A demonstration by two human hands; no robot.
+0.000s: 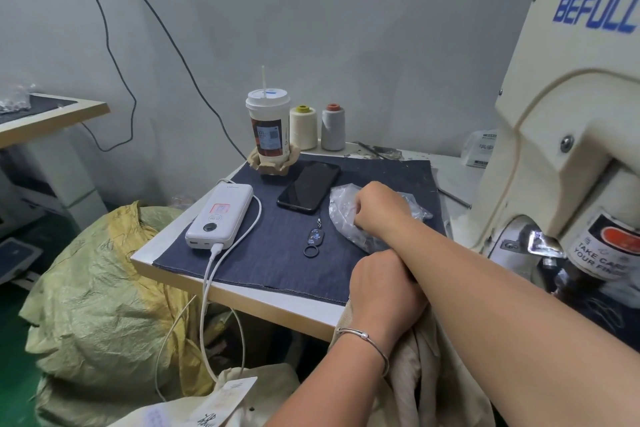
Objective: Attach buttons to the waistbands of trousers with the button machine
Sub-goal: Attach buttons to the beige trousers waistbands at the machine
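Observation:
A clear plastic bag [343, 215], apparently holding buttons, lies on the dark cloth mat [277, 260] of the side table. My right hand [377, 208] reaches across my left arm and its curled fingers dip into the bag's opening; what they pinch is hidden. My left hand [384, 291] sits at the table's front edge under the right forearm, gripping beige trousers [426, 367] that hang down. The cream button machine [561, 156] stands at the right, its head [543, 243] beside a warning sticker.
On the mat lie a black phone [308, 185], a white power bank [220, 215] with a cable, and a small key fob [314, 239]. A lidded cup [268, 128] and two thread cones [317, 126] stand behind. Bulging woven sacks [104, 291] fill the floor at left.

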